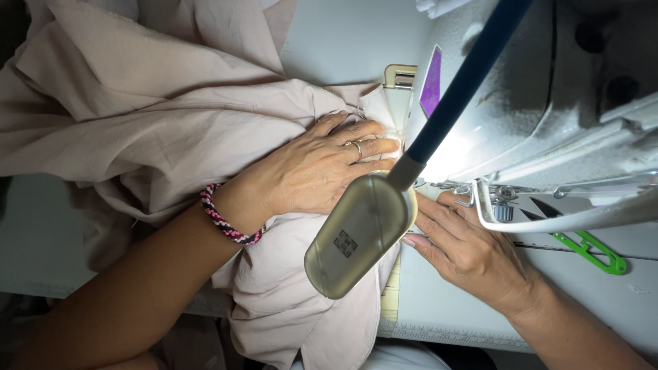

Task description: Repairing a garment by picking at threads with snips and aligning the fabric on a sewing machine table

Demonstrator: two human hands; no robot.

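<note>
A large piece of beige fabric is bunched over the left of a white sewing table. My left hand, with a ring and a pink-and-black braided bracelet, lies flat on the fabric, fingers apart and pointing toward the sewing machine. My right hand rests on the table under the machine's arm, its fingertips at the fabric edge; the lamp head hides them. The needle area is hidden too.
The lamp's dark blue flexible neck crosses the middle of the view. Green thread snips lie on the table to the right. A measuring tape strip runs along the table's front edge.
</note>
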